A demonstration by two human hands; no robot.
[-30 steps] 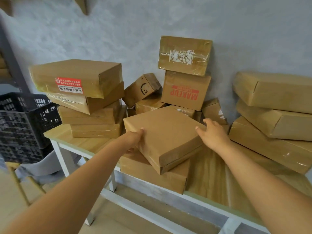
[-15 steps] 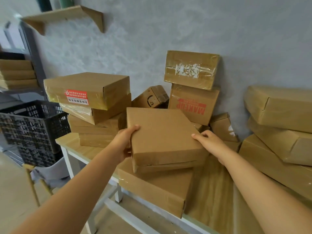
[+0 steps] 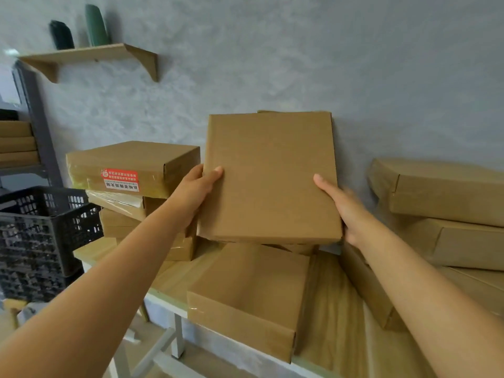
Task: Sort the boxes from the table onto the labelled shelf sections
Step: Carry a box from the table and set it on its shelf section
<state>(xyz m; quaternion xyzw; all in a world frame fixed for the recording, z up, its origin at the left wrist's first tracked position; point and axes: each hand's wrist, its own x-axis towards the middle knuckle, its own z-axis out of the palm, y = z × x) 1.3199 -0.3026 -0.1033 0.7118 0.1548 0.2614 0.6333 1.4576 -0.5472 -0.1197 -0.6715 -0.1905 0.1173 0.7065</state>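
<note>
A flat plain cardboard box is held up in front of me, tilted nearly upright with its broad face toward the camera. My left hand grips its left edge, thumb on the front face. My right hand holds the right edge, thumb on the front and fingers behind. Below it another flat box lies on the wooden table. A stack of boxes with a red label stands at the left, and large boxes are piled at the right. The boxes behind the held one are hidden.
A black plastic crate stands left of the table. Behind it a grey metal shelf holds flat boxes. A small wooden wall shelf carries two dark bottles. The grey wall is close behind the table.
Both hands have lifted the flat box off the lower box and tipped it up toward the camera. It now covers the boxes at the back. My view has tilted upward.
</note>
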